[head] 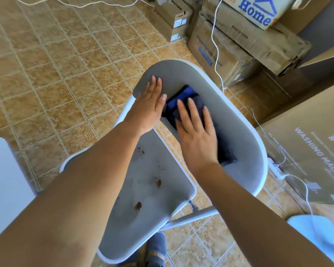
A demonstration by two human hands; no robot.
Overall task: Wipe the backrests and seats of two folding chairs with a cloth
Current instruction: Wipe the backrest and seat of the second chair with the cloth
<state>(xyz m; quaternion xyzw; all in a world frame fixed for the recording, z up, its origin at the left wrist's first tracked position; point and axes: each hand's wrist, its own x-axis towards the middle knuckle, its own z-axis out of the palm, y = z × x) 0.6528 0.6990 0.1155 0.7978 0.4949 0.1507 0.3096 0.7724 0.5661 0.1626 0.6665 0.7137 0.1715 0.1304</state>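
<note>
A grey folding chair stands in front of me with a white frame. Its backrest (pixel 229 105) curves across the middle of the view. Its seat (pixel 152 193) below carries brown stains. My left hand (pixel 149 106) lies flat and open on the left end of the backrest. My right hand (pixel 196 130) presses flat on a dark blue cloth (pixel 181 99) spread over the backrest, fingers extended. Part of the cloth is hidden under the palm. A second pale chair (pixel 4 180) shows at the left edge.
Stacked cardboard boxes (pixel 249 35) fill the upper right, and a large washing machine carton (pixel 312 147) stands close on the right. White cables (pixel 216 47) trail over the boxes and the tiled floor (pixel 56 64). Another pale object (pixel 316 236) sits at the lower right.
</note>
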